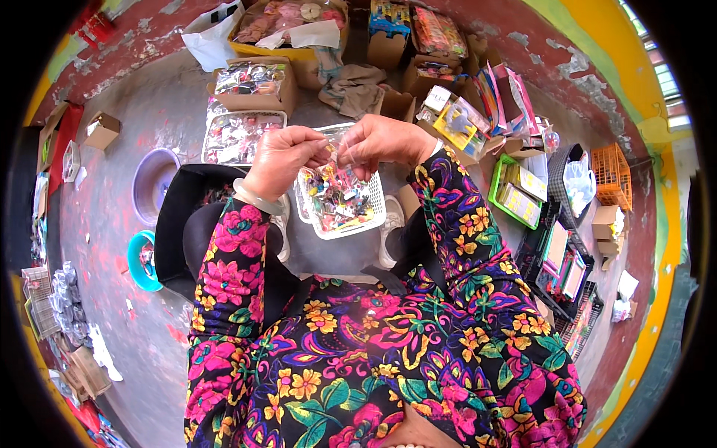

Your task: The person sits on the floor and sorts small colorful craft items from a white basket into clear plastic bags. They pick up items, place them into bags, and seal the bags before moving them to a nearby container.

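My left hand [282, 162] and my right hand [385, 143] are raised close together, fingers pinched. Between them is what looks like a small clear plastic bag [331, 151], partly hidden by the fingers. Just below the hands stands a white plastic basket [364, 230] filled with small, many-coloured pieces [340, 200], too small to name singly. Past my left hand is another white basket [210, 140] heaped with small clear packets [237, 133].
At my left stand a black bin [170, 235], a purple basin [143, 183] and a turquoise basin [134, 261]. Cardboard boxes [280, 93] with packed goods line the far wall. To the right are a green basket [497, 185], black crates [534, 257] and an orange crate [614, 175].
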The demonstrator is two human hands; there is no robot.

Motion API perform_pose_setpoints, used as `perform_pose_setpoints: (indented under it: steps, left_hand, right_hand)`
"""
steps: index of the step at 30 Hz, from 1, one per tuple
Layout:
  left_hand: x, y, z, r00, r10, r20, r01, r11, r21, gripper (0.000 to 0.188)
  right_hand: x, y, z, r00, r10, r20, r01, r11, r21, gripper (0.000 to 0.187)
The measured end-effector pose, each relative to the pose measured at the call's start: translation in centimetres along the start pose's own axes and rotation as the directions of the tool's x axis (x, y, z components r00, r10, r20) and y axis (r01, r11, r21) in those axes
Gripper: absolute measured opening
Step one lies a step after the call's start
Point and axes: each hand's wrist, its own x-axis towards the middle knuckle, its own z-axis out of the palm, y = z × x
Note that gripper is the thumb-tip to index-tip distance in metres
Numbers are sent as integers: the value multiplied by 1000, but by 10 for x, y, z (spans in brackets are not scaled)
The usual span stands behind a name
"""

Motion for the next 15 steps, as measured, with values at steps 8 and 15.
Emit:
perform_pose_setpoints:
  steps: [8,15]
  left_hand:
    - [2,5,-2,998,2,-66,6,993,120,19]
    - [11,-11,0,915,399,68,-329,634,700,25]
  right_hand:
    - [8,3,7,927,-172,-334,142,983,-113,17]
    - [26,7,37,767,-456,-451,-83,626,-775,19]
